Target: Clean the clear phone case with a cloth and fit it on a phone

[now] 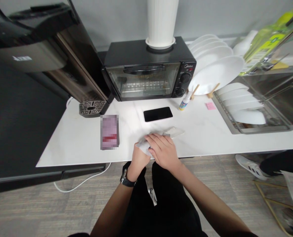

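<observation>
Head view, hands (pixel 163 150), white material (pixel 143 145), Midea oven (pixel 146 80)

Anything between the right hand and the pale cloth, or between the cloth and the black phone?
Nothing visible. The right hand lies directly over part of the pale cloth; beyond its fingers, only white countertop shows up to the phone. A whitish wrapper lies off to the right.

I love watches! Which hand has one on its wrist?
The left hand, with the black watch around its wrist; the right hand has a bare wrist.
</observation>
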Motion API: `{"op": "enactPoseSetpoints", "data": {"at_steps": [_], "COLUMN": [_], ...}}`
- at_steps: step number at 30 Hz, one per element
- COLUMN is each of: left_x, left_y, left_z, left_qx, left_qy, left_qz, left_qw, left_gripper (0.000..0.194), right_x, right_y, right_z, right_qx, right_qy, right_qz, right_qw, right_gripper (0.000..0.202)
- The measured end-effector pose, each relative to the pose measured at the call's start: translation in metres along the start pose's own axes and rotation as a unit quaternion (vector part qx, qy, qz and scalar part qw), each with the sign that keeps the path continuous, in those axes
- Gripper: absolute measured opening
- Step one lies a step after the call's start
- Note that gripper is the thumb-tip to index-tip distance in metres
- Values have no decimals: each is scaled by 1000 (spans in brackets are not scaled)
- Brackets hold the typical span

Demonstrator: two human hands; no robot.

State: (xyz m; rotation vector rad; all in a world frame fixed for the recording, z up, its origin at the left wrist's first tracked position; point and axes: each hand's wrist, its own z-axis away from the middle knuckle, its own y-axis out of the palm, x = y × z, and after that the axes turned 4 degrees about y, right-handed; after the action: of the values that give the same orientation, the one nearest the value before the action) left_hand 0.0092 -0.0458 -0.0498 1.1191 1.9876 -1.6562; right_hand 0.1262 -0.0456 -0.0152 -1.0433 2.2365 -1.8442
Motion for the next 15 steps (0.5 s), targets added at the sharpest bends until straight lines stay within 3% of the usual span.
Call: {"op": "enactPoseSetpoints", "data": {"at_steps": [2, 6, 8, 11, 15], "left_x": [-2, -16, -21, -17, -2], "left_y": [0, -5, -7, -6, -3], "left_z": [0, -4, -6, -5, -1], "left_qx": [3, 10, 8, 2, 9], "left_qy": [-5, -4, 0, -7, -9], "left_qz": [-8, 37, 63, 25, -12], "left_qw": [1000, 999, 998, 1000, 1000], "left_gripper": [16, 26, 30, 21, 15], "right_x": [-12, -52, -58, -38, -4], "right_y": [-3, -16, -18, -13, -5], "right_z": [-1, 1, 2, 5, 7], "right_qx": [-6, -71, -97, -85, -6], "right_qy": [10, 96, 123, 99, -10], "right_qz": [1, 5, 9, 9, 14], "right_qw": [1000, 993, 988, 991, 1000], "right_gripper": [38, 27, 28, 29, 43]}}
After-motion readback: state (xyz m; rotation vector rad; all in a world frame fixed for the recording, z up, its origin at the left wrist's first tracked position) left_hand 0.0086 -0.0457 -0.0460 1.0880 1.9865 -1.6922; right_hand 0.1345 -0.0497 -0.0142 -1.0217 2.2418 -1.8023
